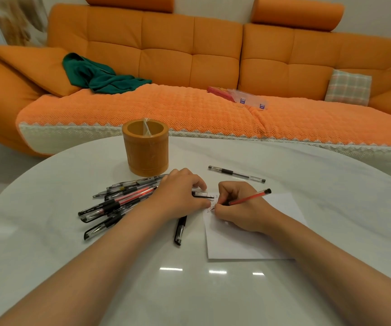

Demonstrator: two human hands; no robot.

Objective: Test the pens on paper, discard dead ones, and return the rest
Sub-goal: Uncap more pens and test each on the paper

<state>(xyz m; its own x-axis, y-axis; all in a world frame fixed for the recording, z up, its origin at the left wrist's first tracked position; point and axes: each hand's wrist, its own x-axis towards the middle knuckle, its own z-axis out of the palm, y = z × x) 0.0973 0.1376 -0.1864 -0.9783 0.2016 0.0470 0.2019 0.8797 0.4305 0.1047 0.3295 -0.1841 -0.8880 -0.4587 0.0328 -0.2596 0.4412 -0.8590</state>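
Well beyond the grip stands an orange sofa [166, 55]; on it, a green cloth [95, 75] lies far left of the grip, a plaid cushion [348, 87] far right.

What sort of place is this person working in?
Most likely a home living room: a long orange sofa with a plaid cushion and a green garment tossed on it, and a round white table in front of it.

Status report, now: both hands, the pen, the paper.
Right grip holds red pen, tip on paper, marks visible. Left grip pinches cap at paper's edge. Pen pile beside left grip; nothing blocks the paper.
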